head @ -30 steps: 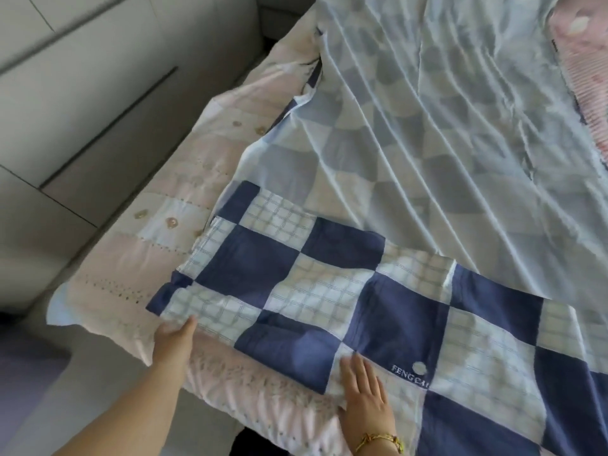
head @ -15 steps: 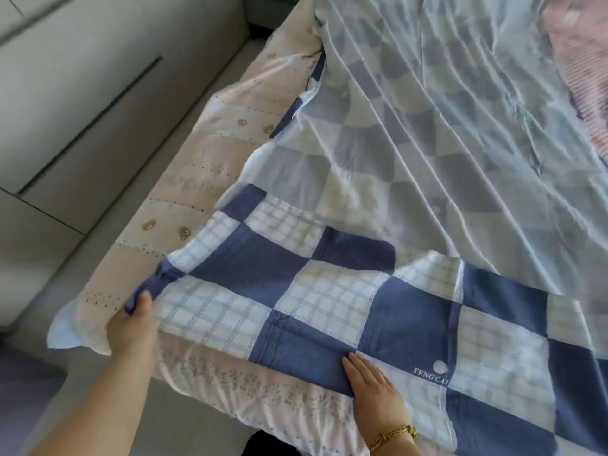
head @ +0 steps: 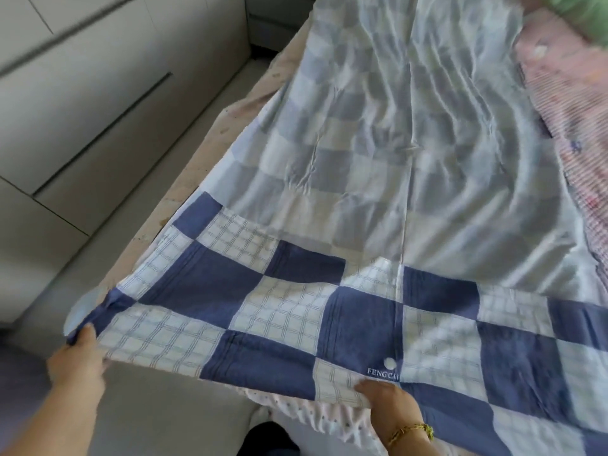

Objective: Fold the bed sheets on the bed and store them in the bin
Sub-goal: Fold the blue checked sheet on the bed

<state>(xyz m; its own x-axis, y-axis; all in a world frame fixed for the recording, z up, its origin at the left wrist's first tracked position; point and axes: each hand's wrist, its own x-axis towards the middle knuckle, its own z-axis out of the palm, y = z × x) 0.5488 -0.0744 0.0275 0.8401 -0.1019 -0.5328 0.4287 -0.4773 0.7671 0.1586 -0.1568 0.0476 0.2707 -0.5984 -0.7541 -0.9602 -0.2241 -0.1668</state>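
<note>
The checked bed sheet (head: 296,307) lies spread over the bed (head: 306,419). Its dark blue-and-white face is turned back in a band along the near side, and the paler reverse runs away beyond it. We take the white button (head: 389,361) on that band as our mark.

Far left of the button, the left hand (head: 77,360) pinches the sheet's corner out past the bed's edge, thumb on top and fingers curled beneath. We judge that it holds the hem taut so that the fold lines up straight. Just below the button, the right hand (head: 388,403), a gold bracelet (head: 411,431) at its wrist, rests its fingers close together on the hem, probably to anchor it against that pull. We cannot tell whether the thumb grips from underneath.

Blur softens the sheet beyond the button. Right of the button the sheet runs out of frame, so we cannot see its other corners. Up and right of the button, a pink striped cloth (head: 579,93) and something green (head: 589,18) are cut off and unclear. No bin shows anywhere.
</note>
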